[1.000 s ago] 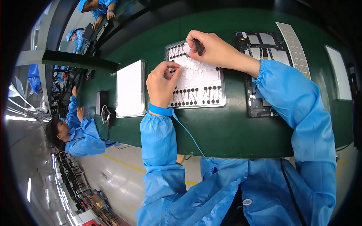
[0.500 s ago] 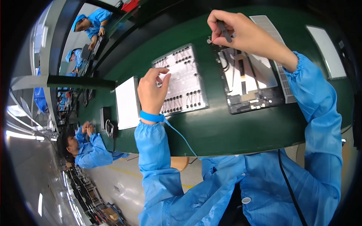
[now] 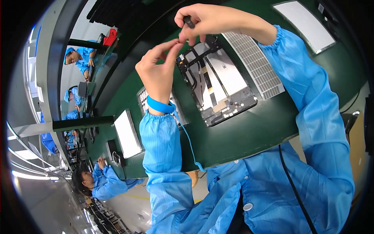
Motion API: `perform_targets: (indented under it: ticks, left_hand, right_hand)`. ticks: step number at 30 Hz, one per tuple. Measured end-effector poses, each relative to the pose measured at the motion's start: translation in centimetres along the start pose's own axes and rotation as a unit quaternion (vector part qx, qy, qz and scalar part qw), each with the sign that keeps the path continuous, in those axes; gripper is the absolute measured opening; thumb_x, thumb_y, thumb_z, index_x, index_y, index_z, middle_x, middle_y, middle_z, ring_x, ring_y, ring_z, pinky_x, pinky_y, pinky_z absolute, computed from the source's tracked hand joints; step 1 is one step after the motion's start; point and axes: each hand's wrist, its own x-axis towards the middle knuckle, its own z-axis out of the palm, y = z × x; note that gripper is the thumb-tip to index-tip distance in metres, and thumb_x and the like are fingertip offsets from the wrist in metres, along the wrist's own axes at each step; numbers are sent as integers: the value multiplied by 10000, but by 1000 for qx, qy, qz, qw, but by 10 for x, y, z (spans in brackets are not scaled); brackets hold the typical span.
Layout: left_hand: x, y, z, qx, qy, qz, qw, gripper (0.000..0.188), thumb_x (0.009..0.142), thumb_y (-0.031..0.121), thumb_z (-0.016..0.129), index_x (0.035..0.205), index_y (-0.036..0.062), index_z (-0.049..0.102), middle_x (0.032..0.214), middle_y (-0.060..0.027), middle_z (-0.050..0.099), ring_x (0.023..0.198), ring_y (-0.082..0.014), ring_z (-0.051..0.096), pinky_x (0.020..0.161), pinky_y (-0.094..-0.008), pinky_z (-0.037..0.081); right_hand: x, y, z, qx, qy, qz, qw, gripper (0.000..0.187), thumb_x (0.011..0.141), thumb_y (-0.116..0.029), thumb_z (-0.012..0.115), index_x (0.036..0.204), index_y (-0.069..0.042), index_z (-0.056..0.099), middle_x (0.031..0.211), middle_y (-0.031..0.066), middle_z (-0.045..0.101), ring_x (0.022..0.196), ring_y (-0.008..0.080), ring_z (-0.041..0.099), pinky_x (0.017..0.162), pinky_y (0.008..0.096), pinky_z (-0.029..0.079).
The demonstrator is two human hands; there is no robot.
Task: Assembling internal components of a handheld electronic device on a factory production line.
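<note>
My left hand [image 3: 157,68] reaches over the far side of the table, thumb and index finger pinched together. Those fingertips meet the fingertips of my right hand [image 3: 208,21], and whatever tiny piece sits between them is too small to make out. A short black tool [image 3: 189,22] is tucked in the fingers of my right hand. Just below both hands lies an opened tablet [image 3: 218,80], its black frame, cables and pale inner panel showing. Behind my left wrist is a clear tray [image 3: 142,97] of small black-headed parts with thin wires, mostly hidden.
A white gridded sheet [image 3: 259,66] lies along the tablet's right side. A white panel [image 3: 306,25] is at the far right, and a white stack [image 3: 127,134] at the left. A blue cord [image 3: 189,144] runs from my left wristband. Co-workers in blue sit to the left.
My left hand has moved from above the tray up to my right hand, and their fingertips now meet. The view has shifted, so the table items appear farther left.
</note>
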Motion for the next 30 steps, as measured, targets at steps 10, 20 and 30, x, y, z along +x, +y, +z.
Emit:
perform_targets:
  ticks: [10,20,30]
  left_hand:
    - [16,-8,27,-263,97,-70,957,163,838,148,803,958,40,788,1260,-127,678,828,-137,669,776,-276,511]
    - [-2,-4,58,-3,11,50,999,66,797,93,784,853,66,764,1109,-41,693,794,-202,701,720,-329,543]
    - [-16,-7,87,-33,-121,-31,992,106,804,148,763,825,47,741,1069,-49,708,770,-238,705,722,-360,542]
  right_hand:
    - [13,27,1,167,42,32,985,340,872,-284,772,1064,-81,578,915,54,708,881,137,700,796,273,554]
    - [7,45,-22,-82,44,101,990,318,888,-238,737,1017,-25,539,797,83,720,690,172,699,606,301,540]
    - [7,69,-20,-222,-85,301,923,494,884,-324,747,1188,-33,489,829,107,690,667,202,704,614,339,601]
